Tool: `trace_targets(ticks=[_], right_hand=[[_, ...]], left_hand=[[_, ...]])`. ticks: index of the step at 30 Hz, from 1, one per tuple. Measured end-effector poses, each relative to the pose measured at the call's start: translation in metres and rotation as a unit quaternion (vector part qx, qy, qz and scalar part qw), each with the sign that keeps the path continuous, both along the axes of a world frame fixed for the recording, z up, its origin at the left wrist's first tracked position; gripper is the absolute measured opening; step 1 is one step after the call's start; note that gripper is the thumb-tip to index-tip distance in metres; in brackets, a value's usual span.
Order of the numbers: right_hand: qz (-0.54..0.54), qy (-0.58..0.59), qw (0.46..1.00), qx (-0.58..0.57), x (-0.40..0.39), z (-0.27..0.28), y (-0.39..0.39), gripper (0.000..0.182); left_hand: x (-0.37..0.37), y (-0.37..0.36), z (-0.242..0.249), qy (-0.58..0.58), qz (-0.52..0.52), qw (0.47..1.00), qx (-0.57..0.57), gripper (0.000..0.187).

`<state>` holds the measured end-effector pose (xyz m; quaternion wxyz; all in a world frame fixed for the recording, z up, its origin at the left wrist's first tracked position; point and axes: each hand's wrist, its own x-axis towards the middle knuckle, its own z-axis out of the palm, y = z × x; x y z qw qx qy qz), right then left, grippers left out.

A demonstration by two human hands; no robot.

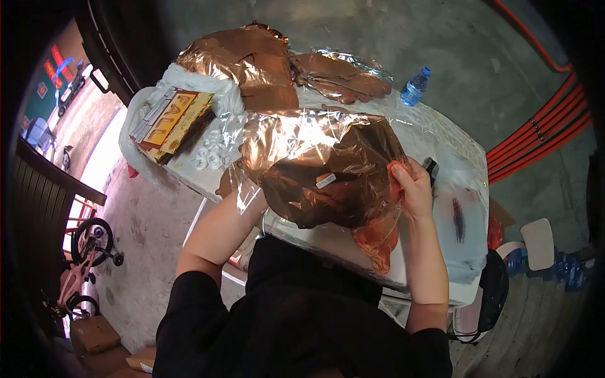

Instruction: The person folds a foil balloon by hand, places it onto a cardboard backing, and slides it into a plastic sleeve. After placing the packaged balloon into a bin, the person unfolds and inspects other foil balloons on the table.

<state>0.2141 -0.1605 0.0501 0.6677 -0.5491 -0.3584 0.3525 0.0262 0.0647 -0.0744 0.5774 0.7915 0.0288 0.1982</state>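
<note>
A shiny copper-brown foil balloon point(315, 183), flat and creased, is held over the front of the table with clear plastic film around it. It bears a small white label point(326, 181). My right hand point(414, 187) pinches its right edge, thumb on top. Orange-red foil point(377, 242) hangs below that edge. On the left, my left forearm point(227, 230) reaches under the film; the balloon and film hide the hand, so its fingers cannot be made out. Behind lie more copper foil pieces point(252, 66) and a flatter folded stack point(343, 75).
On the white table, printed "FALL" cards point(173, 123) rest on white plastic bags at left, beside several small clear rolls point(213, 150). A water bottle point(415, 87) stands at the back right edge. Clear plastic bags point(457, 233) lie at right. Orange pipes point(535, 138) run beyond.
</note>
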Motion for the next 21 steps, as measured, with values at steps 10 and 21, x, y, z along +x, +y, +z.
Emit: trace_targets(ticks=[10, 21], right_hand=[[-0.013, 0.031, 0.999, 0.03, -0.009, 0.003, -0.001, 0.024], [0.0, 0.049, 0.998, 0.031, -0.003, 0.001, -0.005, 0.017]], left_hand=[[0.003, 0.015, -0.019, 0.007, -0.058, 0.996, -0.061, 0.048], [0.004, 0.046, -0.04, 0.014, -0.126, 0.983, -0.132, 0.047]])
